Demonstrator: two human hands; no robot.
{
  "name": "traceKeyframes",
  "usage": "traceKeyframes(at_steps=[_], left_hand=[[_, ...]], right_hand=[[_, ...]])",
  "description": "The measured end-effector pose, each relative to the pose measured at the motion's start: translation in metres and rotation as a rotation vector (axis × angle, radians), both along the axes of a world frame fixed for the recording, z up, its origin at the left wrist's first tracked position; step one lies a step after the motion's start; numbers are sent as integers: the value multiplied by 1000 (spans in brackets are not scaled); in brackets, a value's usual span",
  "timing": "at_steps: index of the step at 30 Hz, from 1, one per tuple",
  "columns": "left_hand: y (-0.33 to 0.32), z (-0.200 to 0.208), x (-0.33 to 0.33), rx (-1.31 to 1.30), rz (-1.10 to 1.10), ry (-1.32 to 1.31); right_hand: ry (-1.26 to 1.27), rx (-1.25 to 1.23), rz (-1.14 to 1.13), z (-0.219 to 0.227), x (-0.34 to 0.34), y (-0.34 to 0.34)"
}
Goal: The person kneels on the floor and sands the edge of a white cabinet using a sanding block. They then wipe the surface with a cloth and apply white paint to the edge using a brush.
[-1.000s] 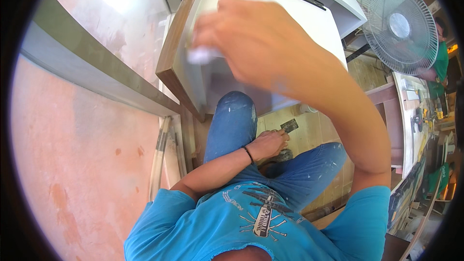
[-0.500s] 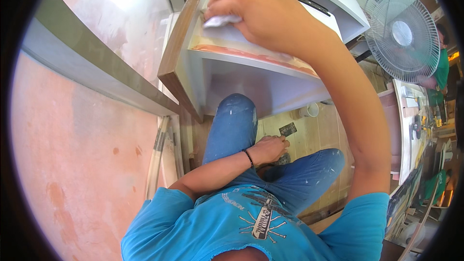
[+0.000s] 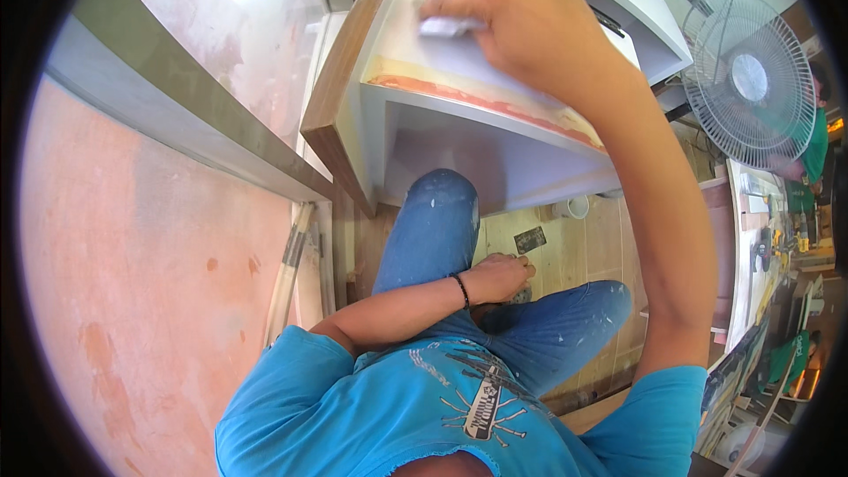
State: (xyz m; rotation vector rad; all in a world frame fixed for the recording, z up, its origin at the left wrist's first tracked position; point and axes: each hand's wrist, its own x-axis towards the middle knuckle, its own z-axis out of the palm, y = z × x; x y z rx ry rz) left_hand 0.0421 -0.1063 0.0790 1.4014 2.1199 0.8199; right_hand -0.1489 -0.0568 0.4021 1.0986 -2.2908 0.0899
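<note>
My right hand (image 3: 521,22) is closed around a folded white piece (image 3: 450,26), cloth or sandpaper, I cannot tell which. It is held on or just over the white top panel (image 3: 495,62) of a cabinet with a brown wood-grain side edge (image 3: 340,97). Along the panel's near edge runs a yellowish and orange-red smear (image 3: 477,99). My left hand (image 3: 499,278), with a dark bracelet at the wrist, hangs between my bent knees. Its fingers are curled, and anything inside them is hidden. Near it on the floor lies a small dark rectangular plate (image 3: 530,239).
White drawers (image 3: 640,31) with dark handles stand behind the panel. A fan (image 3: 749,78) is at the far right, beyond it a long bench (image 3: 751,221) with tools. A white cup (image 3: 577,207) stands under the cabinet. A pinkish patched wall panel (image 3: 168,300) fills the left.
My right hand has slid to the right across the panel with the white piece, away from the wood-grain edge. The view has shifted slightly; my left hand stays between my knees.
</note>
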Motion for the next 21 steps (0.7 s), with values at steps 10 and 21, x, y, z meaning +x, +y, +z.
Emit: traceKeyframes(at_steps=[10, 21], left_hand=[[-4, -9, 1, -29, 6, 3], [-4, -13, 1, -106, -44, 5]], right_hand=[[-169, 22, -104, 15, -3, -14], [-453, -208, 153, 25, 47, -11]])
